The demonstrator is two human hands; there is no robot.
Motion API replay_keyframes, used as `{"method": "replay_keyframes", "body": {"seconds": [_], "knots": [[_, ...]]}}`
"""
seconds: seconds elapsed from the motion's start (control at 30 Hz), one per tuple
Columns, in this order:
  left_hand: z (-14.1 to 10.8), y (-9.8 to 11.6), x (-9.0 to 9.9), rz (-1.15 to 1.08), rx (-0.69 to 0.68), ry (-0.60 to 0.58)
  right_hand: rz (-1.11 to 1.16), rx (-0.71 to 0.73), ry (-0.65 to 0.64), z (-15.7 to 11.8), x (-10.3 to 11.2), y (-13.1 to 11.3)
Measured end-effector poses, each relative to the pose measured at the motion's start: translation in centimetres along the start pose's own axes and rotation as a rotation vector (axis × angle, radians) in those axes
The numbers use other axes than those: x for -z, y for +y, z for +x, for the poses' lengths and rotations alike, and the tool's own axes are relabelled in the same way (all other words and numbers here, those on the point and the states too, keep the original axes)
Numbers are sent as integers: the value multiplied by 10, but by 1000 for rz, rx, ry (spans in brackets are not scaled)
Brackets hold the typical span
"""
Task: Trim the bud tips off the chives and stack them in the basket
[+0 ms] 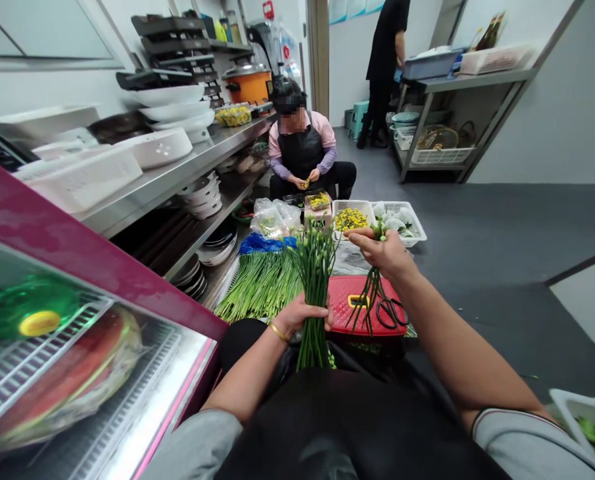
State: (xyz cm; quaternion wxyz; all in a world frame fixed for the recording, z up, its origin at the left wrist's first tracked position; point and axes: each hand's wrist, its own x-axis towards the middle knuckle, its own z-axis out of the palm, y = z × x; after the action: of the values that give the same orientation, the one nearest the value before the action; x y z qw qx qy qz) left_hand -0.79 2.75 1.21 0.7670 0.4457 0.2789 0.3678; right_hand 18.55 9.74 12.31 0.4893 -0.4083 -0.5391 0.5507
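Our left hand (306,315) is wrapped around an upright bunch (317,267) of green stems, buds at the top; our right hand (388,253) pinches a smaller bundle (371,293) near its buds, stems dangling before the red box (340,293). Scissors (391,312) lie on the box, and a stem pile (260,283) spreads to its left.

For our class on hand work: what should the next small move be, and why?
Perhaps the right hand should add its few stems to the bunch: the left hand holds that upright, while those stems hang apart from it.
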Motion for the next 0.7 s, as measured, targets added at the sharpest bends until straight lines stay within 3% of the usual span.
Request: {"method": "replay_keyframes", "body": {"seconds": [0.2, 0.4, 0.53, 0.6, 0.7], "knots": [[1, 2, 0, 68, 55, 32, -25, 97, 46, 9, -2, 7], [3, 5, 0, 127, 79, 69, 38, 53, 5, 7, -4, 11], [6, 7, 3, 133, 59, 20, 113, 122, 119, 8, -6, 1], [6, 9, 6, 151, 72, -27, 173, 215, 232, 10, 9, -20], [4, 12, 12, 196, 77, -60, 215, 413, 450, 10, 60, -69]]}}
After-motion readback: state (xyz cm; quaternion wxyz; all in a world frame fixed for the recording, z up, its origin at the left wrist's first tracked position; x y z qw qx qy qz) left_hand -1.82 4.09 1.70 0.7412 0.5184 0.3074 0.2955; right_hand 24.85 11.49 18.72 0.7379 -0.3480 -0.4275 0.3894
